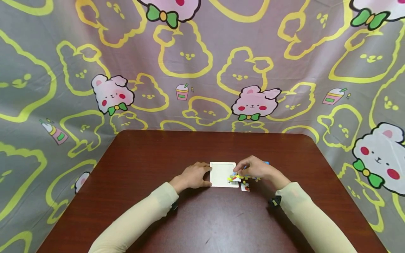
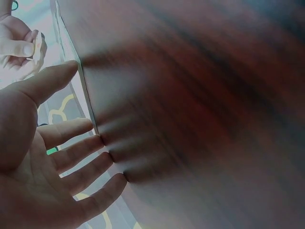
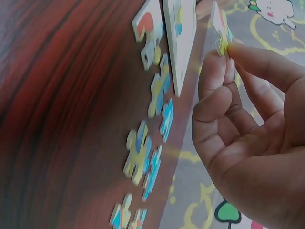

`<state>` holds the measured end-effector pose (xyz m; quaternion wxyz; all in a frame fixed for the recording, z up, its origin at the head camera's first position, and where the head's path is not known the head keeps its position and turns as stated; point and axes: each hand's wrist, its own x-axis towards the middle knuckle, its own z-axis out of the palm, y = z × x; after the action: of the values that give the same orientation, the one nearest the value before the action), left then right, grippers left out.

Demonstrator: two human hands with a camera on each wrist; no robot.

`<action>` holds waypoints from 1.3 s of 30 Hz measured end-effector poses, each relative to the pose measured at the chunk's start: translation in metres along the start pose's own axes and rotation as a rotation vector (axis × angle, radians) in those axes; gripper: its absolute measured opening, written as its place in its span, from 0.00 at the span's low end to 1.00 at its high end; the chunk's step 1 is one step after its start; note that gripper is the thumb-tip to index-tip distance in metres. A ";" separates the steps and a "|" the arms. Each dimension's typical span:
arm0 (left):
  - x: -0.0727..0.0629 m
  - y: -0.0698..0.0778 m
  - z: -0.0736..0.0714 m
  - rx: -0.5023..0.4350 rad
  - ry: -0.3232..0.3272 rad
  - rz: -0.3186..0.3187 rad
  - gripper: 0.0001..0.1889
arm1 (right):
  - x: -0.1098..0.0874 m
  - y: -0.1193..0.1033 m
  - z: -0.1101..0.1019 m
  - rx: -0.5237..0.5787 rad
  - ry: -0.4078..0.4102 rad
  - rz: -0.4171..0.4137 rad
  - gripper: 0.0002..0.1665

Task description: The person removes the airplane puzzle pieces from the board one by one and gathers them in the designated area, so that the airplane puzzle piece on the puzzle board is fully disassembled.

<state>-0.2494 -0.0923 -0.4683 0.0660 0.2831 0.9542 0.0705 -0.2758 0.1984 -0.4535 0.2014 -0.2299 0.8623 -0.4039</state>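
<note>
A white puzzle tray (image 1: 220, 174) with a raised rim lies on the table. My left hand (image 1: 193, 175) rests at its left edge, fingers spread and fairly straight; in the left wrist view the fingertips (image 2: 107, 157) meet the table along the tray's side. Over the tray's right part, my right hand (image 1: 255, 167) pinches a jigsaw piece (image 3: 221, 29) between thumb and fingertips, held tilted above the surface. Another piece (image 3: 179, 21) shows inside the tray. One loose jigsaw piece (image 1: 245, 187) with a red patch lies just off the tray's lower right corner.
Several more loose pieces, such as a yellow and blue one (image 3: 137, 151), lie right of the tray, partly hidden under the right hand in the head view. The brown wooden table (image 1: 152, 154) reaches back to a patterned cloth (image 1: 196, 116).
</note>
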 end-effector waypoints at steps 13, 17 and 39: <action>0.001 -0.002 0.003 0.012 0.006 0.005 0.36 | -0.020 0.022 -0.013 0.031 -0.028 0.044 0.09; 0.000 -0.002 0.003 0.015 0.006 0.006 0.36 | -0.025 0.029 -0.015 0.027 -0.023 0.047 0.09; 0.000 -0.001 0.002 0.004 0.006 0.008 0.35 | -0.044 0.041 -0.023 -0.032 -0.049 0.100 0.08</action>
<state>-0.2494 -0.0933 -0.4702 0.0622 0.2870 0.9533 0.0699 -0.2614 0.2602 -0.4653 0.2385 -0.1994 0.8738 -0.3739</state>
